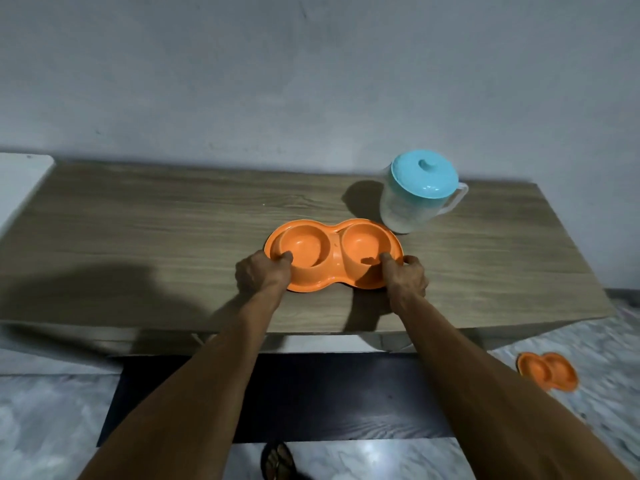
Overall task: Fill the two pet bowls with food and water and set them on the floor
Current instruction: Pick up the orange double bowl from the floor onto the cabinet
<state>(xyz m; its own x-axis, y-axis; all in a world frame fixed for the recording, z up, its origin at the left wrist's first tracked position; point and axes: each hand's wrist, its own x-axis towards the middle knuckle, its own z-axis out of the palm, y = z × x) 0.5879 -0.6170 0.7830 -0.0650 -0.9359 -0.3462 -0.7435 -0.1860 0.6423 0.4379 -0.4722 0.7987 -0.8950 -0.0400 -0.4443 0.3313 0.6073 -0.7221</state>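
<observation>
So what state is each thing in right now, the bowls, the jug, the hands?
Double bowl on the table: both wells empty, held at each end.
Left hand: grips its left rim, thumb inside.
Right hand: grips its right rim, thumb inside.
Jug: upright, lid on, fill unclear.
Double bowl on the floor: blurred, contents unclear.

Nothing to read here: no words, labels, brands or numbers show on the bowl (333, 245), the jug (407, 206) or the table (156, 230).
</observation>
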